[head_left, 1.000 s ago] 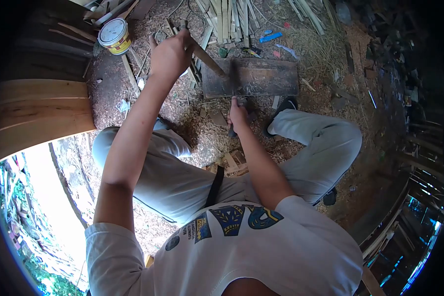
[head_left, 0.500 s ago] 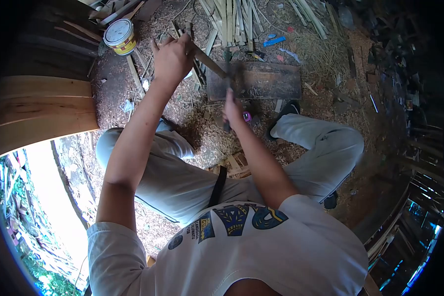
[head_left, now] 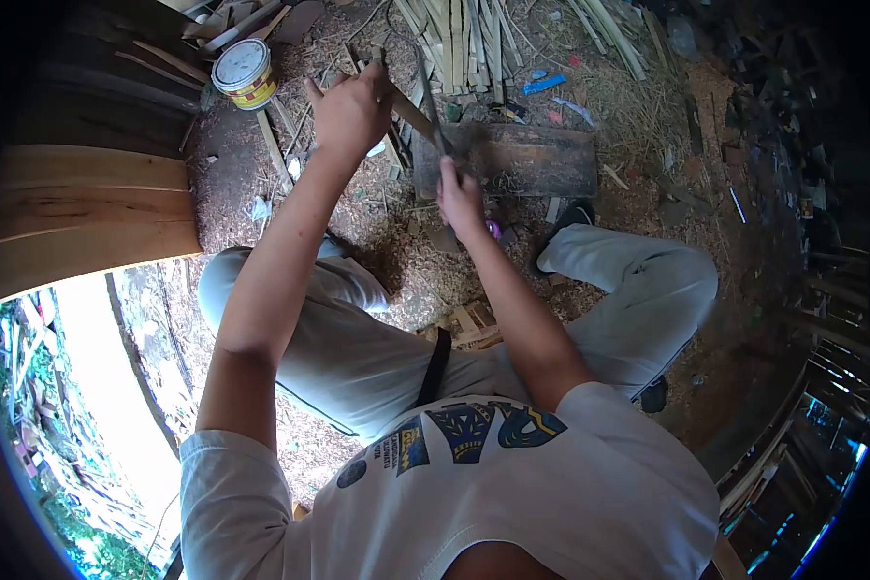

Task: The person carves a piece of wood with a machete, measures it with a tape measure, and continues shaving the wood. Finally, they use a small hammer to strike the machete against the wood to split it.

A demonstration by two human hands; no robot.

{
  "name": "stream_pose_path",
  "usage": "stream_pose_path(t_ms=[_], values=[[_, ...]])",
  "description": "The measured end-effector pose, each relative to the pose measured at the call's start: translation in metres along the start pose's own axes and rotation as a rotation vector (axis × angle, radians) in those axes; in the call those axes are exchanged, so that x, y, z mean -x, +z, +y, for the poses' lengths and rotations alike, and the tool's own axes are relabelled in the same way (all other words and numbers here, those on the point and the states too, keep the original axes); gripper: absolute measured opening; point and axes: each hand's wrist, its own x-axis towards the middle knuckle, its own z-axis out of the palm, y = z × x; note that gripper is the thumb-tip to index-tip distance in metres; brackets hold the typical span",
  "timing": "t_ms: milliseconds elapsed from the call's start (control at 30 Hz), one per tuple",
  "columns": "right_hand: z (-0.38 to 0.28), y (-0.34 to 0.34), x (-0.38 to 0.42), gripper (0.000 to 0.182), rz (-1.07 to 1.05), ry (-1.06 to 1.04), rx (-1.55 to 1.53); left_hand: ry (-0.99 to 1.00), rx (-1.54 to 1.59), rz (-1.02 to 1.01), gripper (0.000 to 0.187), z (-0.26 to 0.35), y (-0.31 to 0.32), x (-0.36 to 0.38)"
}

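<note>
My left hand [head_left: 350,114] is closed around the upper end of a narrow wooden strip [head_left: 414,117], which slants down to the right over a worn, dark wooden board [head_left: 546,164]. My right hand [head_left: 461,200] grips a long-bladed knife [head_left: 429,97], its blade pointing away from me and crossing the strip close to the board's left end. The fingers of this hand wrap the handle, which is mostly hidden. A small purple-pink round object [head_left: 494,229] lies just beside the right wrist.
Split strips [head_left: 459,43] are piled beyond the board, with a blue object [head_left: 543,84] near them. A lidded bucket [head_left: 245,75] stands at the far left. Wooden planks [head_left: 87,213] flank my left side. Shavings cover the ground between my legs.
The knife blade has swung up and leftward, and my right hand has turned with it. My left hand keeps hold of the strip. The whole view has shifted slightly.
</note>
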Motion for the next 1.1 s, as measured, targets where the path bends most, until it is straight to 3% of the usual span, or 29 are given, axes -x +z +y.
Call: stream_pose_path(t_ms=[67, 100, 200, 300, 333, 367, 433, 467, 533, 667, 833, 1000, 1067, 1100], values=[[-0.025, 0.017, 0.003, 0.065, 0.023, -0.396, 0.019, -0.026, -0.033, -0.06, 0.023, 0.003, -0.006, 0.001], [-0.045, 0.019, 0.017, 0.067, 0.039, -0.375, 0.132, -0.026, -0.03, -0.06, 0.023, 0.002, -0.006, 0.003], [-0.014, 0.022, 0.007, 0.068, 0.112, -0.292, 0.175, -0.009, 0.009, -0.041, 0.019, -0.003, -0.004, 0.004], [0.069, -0.014, -0.014, 0.066, 0.122, 0.273, -0.042, -0.022, -0.001, -0.025, 0.018, -0.007, -0.004, 0.01], [0.11, -0.044, -0.021, 0.066, 0.113, 0.294, 0.027, -0.008, 0.004, -0.025, 0.017, -0.005, -0.005, 0.011], [0.14, -0.071, -0.023, 0.066, 0.106, 0.314, 0.094, 0.01, 0.01, -0.023, 0.017, -0.002, -0.007, 0.011], [0.133, -0.097, -0.007, 0.066, 0.113, 0.325, 0.185, 0.016, 0.015, -0.017, 0.017, 0.003, -0.005, 0.009], [0.129, -0.1, 0.0, 0.065, 0.112, 0.346, 0.289, 0.005, 0.019, -0.018, 0.017, 0.005, -0.005, 0.011], [0.124, -0.082, -0.006, 0.071, 0.111, 0.314, 0.196, -0.003, 0.026, -0.03, 0.017, 0.006, -0.005, 0.011], [0.04, -0.031, -0.001, 0.064, 0.028, 0.193, -0.12, 0.0, 0.014, -0.02, 0.017, 0.007, -0.003, 0.007], [-0.062, 0.005, 0.035, 0.061, -0.185, -0.161, -0.159, -0.008, 0.012, -0.024, 0.016, 0.003, -0.005, 0.013], [0.008, 0.001, 0.01, 0.065, -0.159, -0.111, -0.098, -0.075, 0.024, -0.018, 0.016, -0.018, 0.006, 0.018], [0.033, -0.019, 0.009, 0.066, -0.027, 0.212, -0.002, -0.092, 0.042, -0.021, 0.016, -0.026, 0.002, 0.023], [0.038, -0.025, 0.003, 0.066, -0.028, 0.206, -0.003, -0.097, 0.066, -0.029, 0.017, -0.029, 0.0, 0.024]])
